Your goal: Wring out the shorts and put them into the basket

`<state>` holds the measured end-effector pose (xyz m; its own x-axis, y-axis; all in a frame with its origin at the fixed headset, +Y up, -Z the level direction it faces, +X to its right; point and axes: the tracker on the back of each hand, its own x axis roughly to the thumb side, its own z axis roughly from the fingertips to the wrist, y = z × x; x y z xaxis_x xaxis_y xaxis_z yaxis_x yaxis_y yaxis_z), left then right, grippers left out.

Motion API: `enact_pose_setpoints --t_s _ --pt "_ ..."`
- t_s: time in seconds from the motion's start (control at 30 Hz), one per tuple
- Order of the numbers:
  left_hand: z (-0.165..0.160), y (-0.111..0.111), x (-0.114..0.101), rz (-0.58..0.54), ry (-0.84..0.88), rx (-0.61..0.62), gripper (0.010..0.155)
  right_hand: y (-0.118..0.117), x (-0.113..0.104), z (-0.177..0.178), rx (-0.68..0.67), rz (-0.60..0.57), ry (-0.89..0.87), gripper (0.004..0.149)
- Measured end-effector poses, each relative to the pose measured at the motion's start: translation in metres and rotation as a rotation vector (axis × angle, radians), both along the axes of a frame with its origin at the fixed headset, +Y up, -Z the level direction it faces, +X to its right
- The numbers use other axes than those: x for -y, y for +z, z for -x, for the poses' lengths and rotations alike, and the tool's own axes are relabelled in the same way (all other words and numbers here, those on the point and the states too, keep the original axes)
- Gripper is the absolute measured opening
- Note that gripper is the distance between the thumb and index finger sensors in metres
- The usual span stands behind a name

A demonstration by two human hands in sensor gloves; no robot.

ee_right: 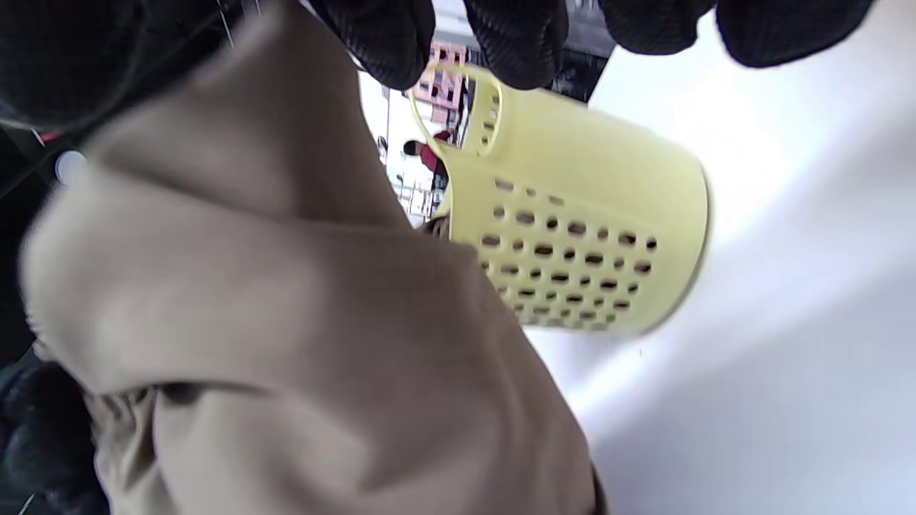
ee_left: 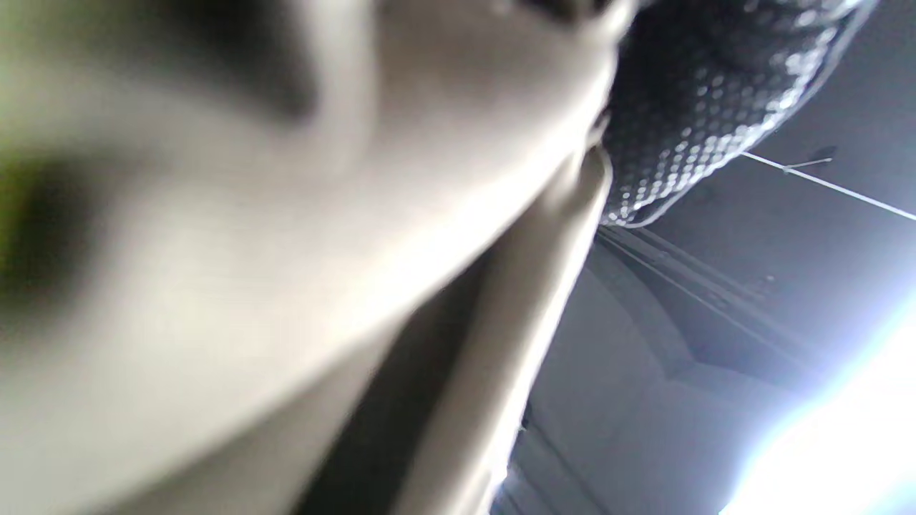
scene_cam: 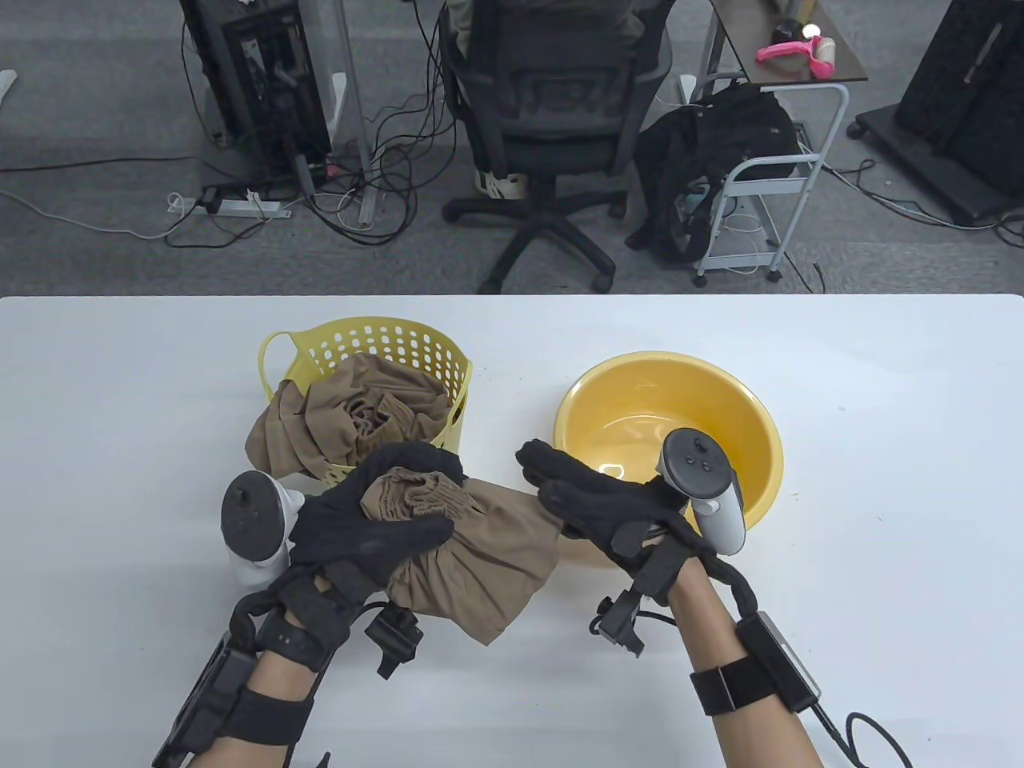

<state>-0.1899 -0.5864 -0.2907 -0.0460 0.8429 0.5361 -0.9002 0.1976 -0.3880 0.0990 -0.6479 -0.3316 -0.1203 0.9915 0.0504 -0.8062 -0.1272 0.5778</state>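
- Shorts point(scene_cam: 472, 552), tan and bunched, are sitting low in the middle of the table view, just in front of the basket point(scene_cam: 376, 352).
- Left hand point(scene_cam: 376, 520) is gripping the gathered waistband, fingers curled over the cloth, its grip clenched on the shorts.
- Right hand point(scene_cam: 608, 504) is hovering at the right edge of the shorts, fingers stretched out straight toward the basket, its grip released.
- More tan cloth point(scene_cam: 352, 424) is filling the yellow basket at the centre left and spilling over its front rim.
- Yellow bowl point(scene_cam: 668, 416) is standing on the white tabletop point(scene_cam: 880, 480) at the centre right, beside the basket.
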Motion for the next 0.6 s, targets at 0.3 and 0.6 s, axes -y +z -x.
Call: enact_pose_setpoints --t_s 0.3,0.6 --pt "-0.013 -0.003 0.002 -0.026 0.069 0.129 0.063 0.010 0.022 0.033 -0.299 0.132 -0.135 0.118" --pt "-0.023 -0.006 0.007 -0.019 0.088 0.192 0.063 0.021 0.027 0.053 -0.517 0.229 -0.285 0.129"
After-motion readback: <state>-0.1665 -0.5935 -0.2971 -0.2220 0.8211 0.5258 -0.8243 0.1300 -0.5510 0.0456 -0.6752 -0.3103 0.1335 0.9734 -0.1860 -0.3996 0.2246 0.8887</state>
